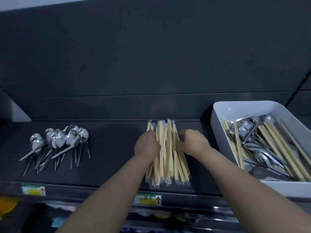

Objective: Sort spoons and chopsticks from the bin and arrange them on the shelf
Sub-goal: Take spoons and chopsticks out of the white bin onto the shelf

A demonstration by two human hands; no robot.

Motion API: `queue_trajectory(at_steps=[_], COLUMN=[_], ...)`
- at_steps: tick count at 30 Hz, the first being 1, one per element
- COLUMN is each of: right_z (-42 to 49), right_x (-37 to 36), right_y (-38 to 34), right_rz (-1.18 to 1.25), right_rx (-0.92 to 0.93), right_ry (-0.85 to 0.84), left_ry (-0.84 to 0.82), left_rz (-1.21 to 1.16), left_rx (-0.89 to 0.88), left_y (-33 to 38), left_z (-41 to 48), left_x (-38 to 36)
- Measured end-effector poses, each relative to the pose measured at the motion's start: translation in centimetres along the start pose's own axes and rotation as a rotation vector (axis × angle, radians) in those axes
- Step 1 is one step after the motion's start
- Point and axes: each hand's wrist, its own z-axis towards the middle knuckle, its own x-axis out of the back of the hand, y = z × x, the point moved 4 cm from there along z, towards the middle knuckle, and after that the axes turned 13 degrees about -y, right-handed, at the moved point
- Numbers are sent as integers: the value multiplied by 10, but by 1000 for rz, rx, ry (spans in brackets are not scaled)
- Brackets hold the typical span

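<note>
Head view: the wrapped chopsticks (168, 153) are seen lying as a fanned pile on the shelf (114, 148), directly between the two hands. The left hand (147, 146) is set against the pile's left edge, its fingers curled in among the outer pairs, which appear to be gripped. The right hand (195, 143) is held at the opposite edge with fingers bent; whether anything is pinched there cannot be told. Well out beyond the left hand the spoons (58, 140) are heaped, and just beyond the right hand the bin (239, 110) is found, with mixed cutlery in it. The chopsticks are judged light and stiff, yet slippery in their clear film, so the pile is best squeezed from both sides near mid-length, where sliding and fanning can be checked.
</note>
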Motion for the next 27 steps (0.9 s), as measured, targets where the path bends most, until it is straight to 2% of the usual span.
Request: queue_trajectory(at_steps=[5, 9, 13, 18, 22, 27], right_z=[-29, -50, -73, -105, -120, -117], right_x=[34, 60, 79, 99, 104, 100], right_y=[9, 43, 98, 185, 231, 244], right_rz=[-302, -371, -337, -254, -189, -104], right_rx=[56, 0, -110, -299, -350, -259], right_ry=[292, 409, 408, 337, 276, 237], left_ry=[79, 97, 72, -74, -243, -308], left_rz=[-94, -89, -89, 30, 245, 324], left_rx=[-118, -273, -409, -499, -447, -326], left_y=[42, 103, 167, 230, 256, 262], left_z=[4, 2, -7, -15, -16, -11], left_x=[5, -5, -31, -77, -116, -141])
